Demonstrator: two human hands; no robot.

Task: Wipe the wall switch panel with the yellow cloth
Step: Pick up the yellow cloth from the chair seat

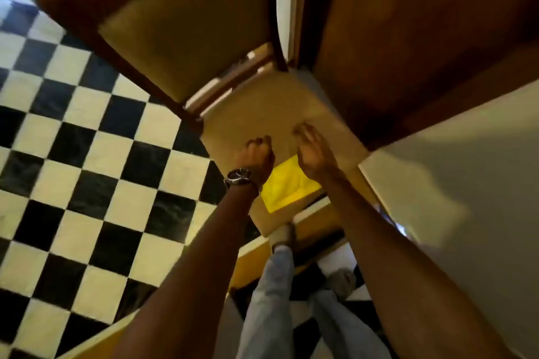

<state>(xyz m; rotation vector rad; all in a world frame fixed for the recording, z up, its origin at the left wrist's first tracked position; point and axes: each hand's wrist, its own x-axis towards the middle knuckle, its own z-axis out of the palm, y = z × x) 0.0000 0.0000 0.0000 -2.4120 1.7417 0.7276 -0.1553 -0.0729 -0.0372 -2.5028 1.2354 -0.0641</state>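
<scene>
A folded yellow cloth [287,185] lies flat on the padded seat of a wooden chair [262,122], near the seat's front edge. My left hand [256,154], with a wristwatch on the wrist, hovers over the seat just left of the cloth, its fingers curled into a loose fist with nothing in them. My right hand [315,151] is stretched out above the far edge of the cloth, fingers extended and apart, holding nothing. No wall switch panel shows in this view.
The chair's tan backrest [186,29] rises beyond the seat. A dark wooden door [423,38] and a cream wall [466,183] stand at right. Black-and-white checkered floor [87,154] spreads to the left. My legs and feet [280,271] are below.
</scene>
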